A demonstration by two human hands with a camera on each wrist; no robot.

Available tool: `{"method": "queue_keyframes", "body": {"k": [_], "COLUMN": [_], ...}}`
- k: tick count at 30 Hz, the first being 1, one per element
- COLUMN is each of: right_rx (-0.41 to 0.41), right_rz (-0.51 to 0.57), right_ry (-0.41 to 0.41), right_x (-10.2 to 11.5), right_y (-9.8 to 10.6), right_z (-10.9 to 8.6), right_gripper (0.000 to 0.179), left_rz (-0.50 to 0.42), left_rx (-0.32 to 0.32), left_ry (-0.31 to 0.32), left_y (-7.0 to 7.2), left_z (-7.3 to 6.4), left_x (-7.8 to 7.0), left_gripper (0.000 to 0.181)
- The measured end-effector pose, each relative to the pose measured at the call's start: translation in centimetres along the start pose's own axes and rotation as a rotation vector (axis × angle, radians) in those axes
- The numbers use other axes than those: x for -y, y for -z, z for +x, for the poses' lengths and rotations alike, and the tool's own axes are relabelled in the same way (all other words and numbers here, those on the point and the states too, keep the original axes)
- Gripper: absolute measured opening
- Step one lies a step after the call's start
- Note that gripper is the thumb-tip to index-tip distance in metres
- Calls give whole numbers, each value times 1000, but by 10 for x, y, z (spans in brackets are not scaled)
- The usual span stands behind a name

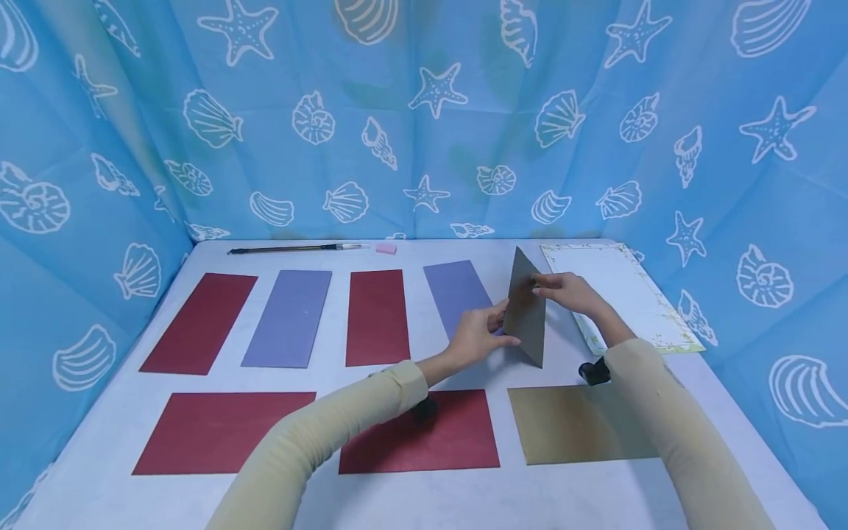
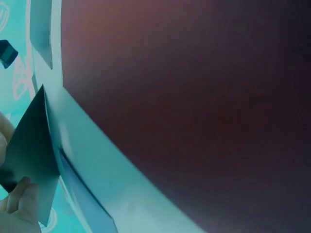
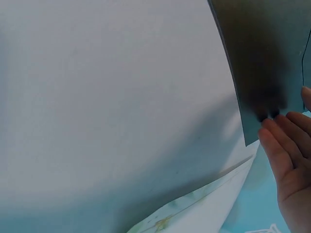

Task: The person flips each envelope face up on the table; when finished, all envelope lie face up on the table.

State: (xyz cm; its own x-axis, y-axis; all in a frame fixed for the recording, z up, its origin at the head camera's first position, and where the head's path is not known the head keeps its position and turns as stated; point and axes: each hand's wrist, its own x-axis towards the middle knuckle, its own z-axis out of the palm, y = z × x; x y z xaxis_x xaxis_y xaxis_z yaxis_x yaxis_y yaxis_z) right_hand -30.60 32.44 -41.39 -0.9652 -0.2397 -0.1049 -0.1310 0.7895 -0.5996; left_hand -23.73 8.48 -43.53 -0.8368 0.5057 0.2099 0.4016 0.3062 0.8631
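Note:
A stiff olive-brown card [image 1: 530,316] stands tilted on edge between my two hands at the right of the table. My left hand [image 1: 473,338] holds its left side, thumb low and fingers higher on the edge. On the upper right side, my right hand [image 1: 573,293] pinches the card between thumb and fingers. The right wrist view shows the right hand [image 3: 291,160] with its fingertips at the end of the card [image 3: 260,53]. A lavender card [image 1: 457,294] lies just behind the left hand, partly hidden by it.
Red cards [image 1: 199,324], another lavender card [image 1: 288,318] and a gold-brown card [image 1: 583,427] lie flat in two rows. Flower-bordered paper [image 1: 616,287] lies back right. A brush [image 1: 291,249] and a pink eraser [image 1: 386,249] lie along the back, before a blue curtain [image 1: 371,88].

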Motion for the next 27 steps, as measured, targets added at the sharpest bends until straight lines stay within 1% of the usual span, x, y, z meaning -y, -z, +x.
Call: {"method": "queue_keyframes", "body": {"k": [4, 8, 13, 17, 22, 25, 27], "right_rx": [7, 7, -6, -13, 8, 8, 0], "right_rz": [2, -4, -30, -60, -85, -99, -115], "right_ry": [10, 22, 58, 66, 63, 73, 88], "right_x": [-2, -9, -17, -22, -21, -17, -15], "right_y": [-2, -4, -9, -11, -13, -14, -15], "right_z": [-4, -4, -2, 2, 5, 4, 4], "right_gripper": [54, 56, 55, 54, 56, 56, 55], "left_rz": [-16, -29, -98, -134, -193, -183, -169], "left_rx": [19, 29, 43, 29, 10, 5, 2], "left_ry": [59, 118, 181, 218, 257, 279, 291], "left_y": [-5, -10, -19, -27, -39, -43, -44], "left_z": [-1, -3, -4, -4, -2, -2, -3], "left_x": [2, 1, -3, -5, -5, -4, -4], "left_gripper": [74, 72, 69, 67, 61, 54, 52]}}
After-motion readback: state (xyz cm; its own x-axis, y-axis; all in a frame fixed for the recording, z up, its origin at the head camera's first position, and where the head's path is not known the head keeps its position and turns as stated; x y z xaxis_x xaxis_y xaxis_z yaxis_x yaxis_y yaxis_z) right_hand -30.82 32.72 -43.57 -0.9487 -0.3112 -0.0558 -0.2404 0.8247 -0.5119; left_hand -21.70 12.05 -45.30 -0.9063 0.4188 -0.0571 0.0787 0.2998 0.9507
